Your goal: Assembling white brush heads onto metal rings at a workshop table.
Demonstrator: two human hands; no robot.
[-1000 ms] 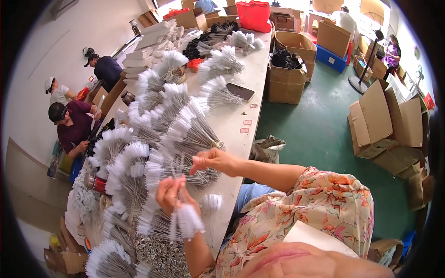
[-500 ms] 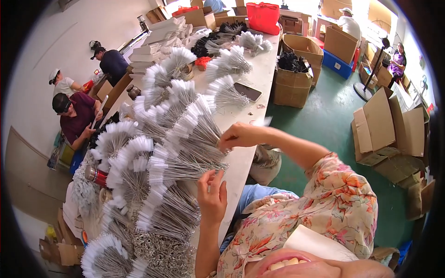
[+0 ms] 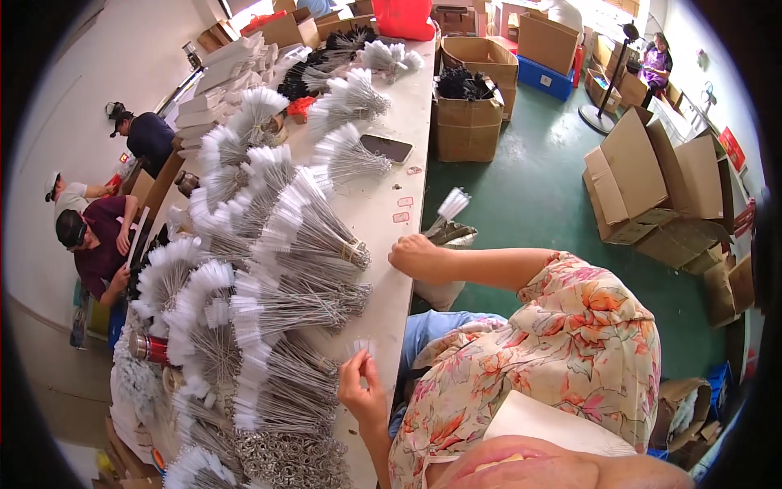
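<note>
On the long pale table [image 3: 389, 314] lie many bundles of thin wire brushes [image 3: 285, 301] with white bristle heads and looped wire ends. My right hand [image 3: 419, 259] is closed at the table's edge, beside a banded brush bundle [image 3: 326, 228]. From it a few white-bristled wire brushes [image 3: 452, 204] stick out over the floor side. Nearer to me, my left hand [image 3: 364, 387] is pinched above the table, beside the looped ends of another bundle [image 3: 297, 367]. A small whitish piece shows at its fingertips, too faint to name.
A dark phone [image 3: 387, 148] lies beyond the bundles. A red cup [image 3: 149, 348] stands at the left. Cardboard boxes [image 3: 468, 126] and a sack [image 3: 440, 293] stand along the table's right side, with opened cartons [image 3: 643, 175] farther right. Co-workers [image 3: 102, 244] sit across the table.
My right hand has drawn away from the bundle's looped ends to the table's edge. My left hand has moved nearer to me, its fingers going from apart to pinched. The whole view has shifted.
</note>
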